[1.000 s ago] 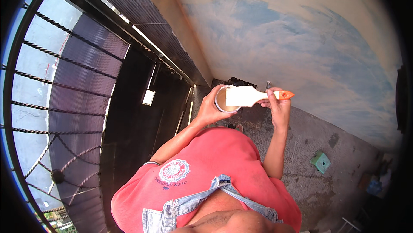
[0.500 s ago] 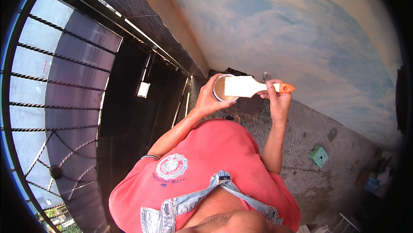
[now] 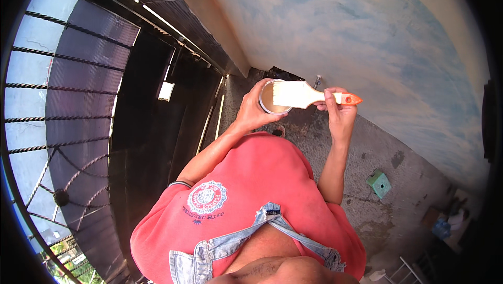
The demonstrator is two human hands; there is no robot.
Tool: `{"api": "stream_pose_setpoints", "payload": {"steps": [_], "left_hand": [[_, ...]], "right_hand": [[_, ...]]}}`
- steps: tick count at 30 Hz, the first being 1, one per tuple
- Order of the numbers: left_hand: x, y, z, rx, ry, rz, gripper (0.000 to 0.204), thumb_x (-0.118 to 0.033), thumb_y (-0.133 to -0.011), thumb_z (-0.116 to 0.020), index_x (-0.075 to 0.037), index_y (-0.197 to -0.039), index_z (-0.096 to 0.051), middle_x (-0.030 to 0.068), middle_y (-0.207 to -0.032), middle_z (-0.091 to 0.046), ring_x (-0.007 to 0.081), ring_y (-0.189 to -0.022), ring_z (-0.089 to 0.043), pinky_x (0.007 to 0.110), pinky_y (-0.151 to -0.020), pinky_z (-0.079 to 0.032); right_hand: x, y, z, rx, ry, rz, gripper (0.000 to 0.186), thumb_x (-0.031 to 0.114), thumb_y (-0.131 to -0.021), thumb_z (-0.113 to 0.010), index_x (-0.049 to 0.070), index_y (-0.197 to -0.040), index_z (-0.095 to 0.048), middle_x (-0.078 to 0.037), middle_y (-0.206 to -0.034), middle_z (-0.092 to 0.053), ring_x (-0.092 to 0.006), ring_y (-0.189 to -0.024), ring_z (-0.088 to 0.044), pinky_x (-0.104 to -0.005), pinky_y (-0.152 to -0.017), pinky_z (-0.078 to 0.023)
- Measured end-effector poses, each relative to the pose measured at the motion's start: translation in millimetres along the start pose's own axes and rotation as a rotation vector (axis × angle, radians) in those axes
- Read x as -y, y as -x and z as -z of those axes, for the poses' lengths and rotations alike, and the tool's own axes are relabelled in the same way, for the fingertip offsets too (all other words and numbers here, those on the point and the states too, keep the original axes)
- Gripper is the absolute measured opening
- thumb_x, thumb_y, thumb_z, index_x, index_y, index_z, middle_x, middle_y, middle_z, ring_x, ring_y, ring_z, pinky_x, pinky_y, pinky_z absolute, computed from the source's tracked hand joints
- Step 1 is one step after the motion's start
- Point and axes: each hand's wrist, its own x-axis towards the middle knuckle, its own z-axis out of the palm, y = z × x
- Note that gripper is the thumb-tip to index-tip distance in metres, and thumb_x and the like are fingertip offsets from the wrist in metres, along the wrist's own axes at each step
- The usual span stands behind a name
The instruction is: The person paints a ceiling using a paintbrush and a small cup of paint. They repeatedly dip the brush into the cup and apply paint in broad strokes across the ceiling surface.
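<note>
My left hand [image 3: 251, 110] is wrapped round a cup [image 3: 267, 100] with a light-rimmed mouth and a tan liquid inside. A wide paintbrush [image 3: 296, 95] with pale bristles and an orange-tipped handle lies across the right part of the cup's mouth; whether the bristles touch the liquid I cannot tell. My right hand [image 3: 338, 116] grips the brush by its handle, thumb on top. Both hands are held out above my red shirt, beside a wall [image 3: 367, 32] painted in soft blue and cream.
A dark metal gate [image 3: 141, 116] with twisted bars runs along the left. The speckled grey floor [image 3: 398, 210] holds a small green stool [image 3: 378, 183] at the right. A blue bottle [image 3: 441, 227] and a white metal frame [image 3: 407, 271] are at the lower right, and a small tap [image 3: 318, 80] is by the wall.
The cup, brush and both hands have shifted upward in the picture, as have the surroundings behind them. My grips on cup and brush look the same.
</note>
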Motion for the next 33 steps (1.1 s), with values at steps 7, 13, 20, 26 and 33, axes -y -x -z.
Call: {"api": "stream_pose_setpoints", "payload": {"steps": [7, 13, 20, 26, 33], "left_hand": [[-3.1, 1.7, -9.2, -0.026, 0.004, 0.017, 0.092, -0.026, -0.061, -0.095, -0.001, -0.138, -0.052, 0.0171, -0.128, -0.067, 0.0292, -0.121, -0.066, 0.041, -0.104, -0.052], [-7.7, 2.4, -11.3, -0.039, 0.002, 0.038, 0.091, -0.025, -0.060, -0.095, -0.001, -0.138, -0.052, 0.0170, -0.129, -0.067, 0.0286, -0.121, -0.066, 0.041, -0.104, -0.052], [-9.5, 1.5, -11.8, -0.029, -0.002, 0.058, 0.092, -0.025, -0.061, -0.095, -0.001, -0.138, -0.052, 0.0172, -0.129, -0.066, 0.0287, -0.122, -0.065, 0.041, -0.104, -0.052], [-13.2, 0.2, -13.4, -0.062, -0.028, 0.059, 0.092, -0.025, -0.061, -0.095, 0.000, -0.139, -0.051, 0.0169, -0.129, -0.067, 0.0277, -0.121, -0.066, 0.040, -0.104, -0.052], [-22.4, -3.5, -8.7, -0.114, -0.013, 0.065, 0.087, -0.025, -0.064, -0.094, -0.001, -0.136, -0.053, 0.0160, -0.126, -0.069, 0.0269, -0.120, -0.067, 0.040, -0.103, -0.052]], "right_hand": [[0.5, -2.7, 7.6, 0.033, -0.030, -0.018, 0.018, 0.011, -0.099, -0.070, -0.005, -0.107, -0.066, -0.008, -0.094, -0.070, -0.0150, -0.076, -0.072, -0.0252, -0.066, -0.058], [4.1, -6.4, 8.8, 0.057, -0.021, 0.001, 0.017, 0.010, -0.099, -0.069, -0.005, -0.107, -0.066, -0.009, -0.094, -0.070, -0.0146, -0.077, -0.072, -0.0250, -0.066, -0.059], [4.8, -8.6, 7.5, 0.061, -0.039, -0.035, 0.017, 0.010, -0.099, -0.069, -0.005, -0.107, -0.065, -0.010, -0.094, -0.070, -0.0158, -0.078, -0.073, -0.0260, -0.068, -0.060], [-4.8, -8.1, 12.3, 0.067, -0.038, 0.028, 0.021, 0.016, -0.101, -0.068, -0.002, -0.110, -0.066, -0.011, -0.091, -0.073, -0.0172, -0.078, -0.073, -0.0260, -0.066, -0.058], [-8.8, -7.8, 7.4, 0.003, -0.118, -0.064, 0.023, 0.014, -0.100, -0.069, -0.006, -0.111, -0.068, -0.012, -0.095, -0.073, -0.0178, -0.077, -0.074, -0.0247, -0.065, -0.058]]}}
